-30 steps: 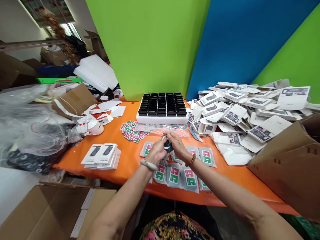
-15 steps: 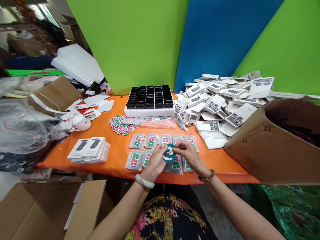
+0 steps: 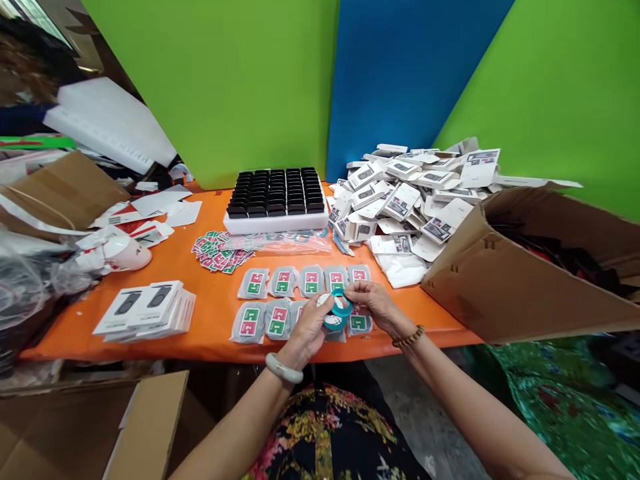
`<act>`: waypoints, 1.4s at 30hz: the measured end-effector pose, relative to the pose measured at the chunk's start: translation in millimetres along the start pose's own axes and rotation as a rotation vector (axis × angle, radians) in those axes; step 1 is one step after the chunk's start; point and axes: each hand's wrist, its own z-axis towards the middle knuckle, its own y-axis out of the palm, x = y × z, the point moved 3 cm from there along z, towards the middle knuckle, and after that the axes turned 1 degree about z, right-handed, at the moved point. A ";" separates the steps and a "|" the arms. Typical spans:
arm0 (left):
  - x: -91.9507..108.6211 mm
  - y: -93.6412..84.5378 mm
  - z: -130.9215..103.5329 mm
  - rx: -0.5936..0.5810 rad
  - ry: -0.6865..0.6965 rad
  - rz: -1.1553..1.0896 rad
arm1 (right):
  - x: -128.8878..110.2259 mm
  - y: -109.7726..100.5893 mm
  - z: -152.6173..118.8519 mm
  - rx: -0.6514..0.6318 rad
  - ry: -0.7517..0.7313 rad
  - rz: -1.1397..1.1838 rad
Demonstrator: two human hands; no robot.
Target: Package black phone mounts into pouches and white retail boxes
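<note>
My left hand (image 3: 309, 328) is closed around flat teal rings (image 3: 335, 327) with white faces, just above the pouches. My right hand (image 3: 376, 303) pinches the edge of an upper teal ring (image 3: 344, 314), which is partly offset from the lower ones. How many rings are stacked cannot be made out. Beneath both hands lie two rows of grey pouches (image 3: 283, 283), each with a red and green label; some are partly hidden by my hands. A pile of loose red and green labels (image 3: 220, 252) lies behind them to the left.
A white foam tray (image 3: 275, 223) of black upright pieces stands at the back. White boxes (image 3: 145, 307) are stacked at left, and a heap of small white cartons (image 3: 400, 193) lies at right. An open cardboard box (image 3: 510, 287) leans at the right edge; another box (image 3: 155, 427) is below left.
The view has turned to the right, so the table's things appear further left. The upper teal ring now sits shifted up from the lower ones, with my right fingers on its edge.
</note>
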 end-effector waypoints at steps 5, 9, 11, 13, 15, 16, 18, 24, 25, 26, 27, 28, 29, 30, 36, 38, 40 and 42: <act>-2.7 -3.1 2.2 -0.053 -0.071 0.025 | -0.3 -11.5 4.0 -0.001 0.010 -0.058; -1.8 -10.4 3.2 -0.032 -0.106 0.023 | -8.9 -37.9 23.0 0.193 -0.105 -0.183; 0.0 -13.8 3.2 -0.002 -0.102 0.013 | -11.7 -49.9 35.1 0.258 -0.146 -0.254; 2.3 -16.2 2.7 0.019 -0.090 0.011 | -11.9 -58.2 45.9 0.290 -0.167 -0.313; 5.0 -17.9 1.8 0.041 -0.072 0.015 | -11.8 -63.3 52.7 0.333 -0.198 -0.389; 6.4 -18.3 1.2 0.048 -0.064 0.021 | -12.1 -64.8 54.1 0.357 -0.217 -0.428; 8.7 -18.9 -0.2 0.059 -0.053 0.031 | -13.9 -65.1 52.6 0.413 -0.261 -0.496; 10.8 -21.4 -1.5 0.099 -0.037 0.033 | -20.7 -29.1 26.1 0.302 -0.402 -0.648; 10.7 -21.9 -0.8 0.098 -0.026 0.033 | -17.7 -18.0 22.5 0.169 -0.337 -0.593; 10.5 -22.5 0.0 0.095 -0.012 0.032 | -14.0 -7.1 19.2 0.041 -0.256 -0.522; 10.2 -23.2 0.8 0.090 0.001 0.030 | -10.3 2.7 16.4 -0.070 -0.173 -0.449; 10.0 -23.9 1.6 0.086 0.013 0.028 | -7.0 10.4 14.6 -0.148 -0.101 -0.384; 9.9 -24.9 2.2 0.083 0.024 0.028 | -4.7 15.7 14.3 -0.194 -0.048 -0.329; 9.9 -25.9 2.5 0.082 0.033 0.027 | -3.6 18.2 15.6 -0.209 -0.022 -0.282; 15.0 -33.7 -0.4 0.120 0.058 -0.007 | -12.0 -1.0 47.0 -0.026 -0.138 -0.261; 17.7 -35.4 -2.3 0.143 0.049 -0.021 | -13.5 -7.5 57.9 0.031 -0.182 -0.357; 19.9 -35.7 -4.2 0.145 0.022 -0.047 | -13.8 -10.6 65.6 0.082 -0.245 -0.494; 21.2 -36.1 -6.0 0.140 -0.021 -0.084 | -14.4 -10.2 68.3 0.131 -0.336 -0.654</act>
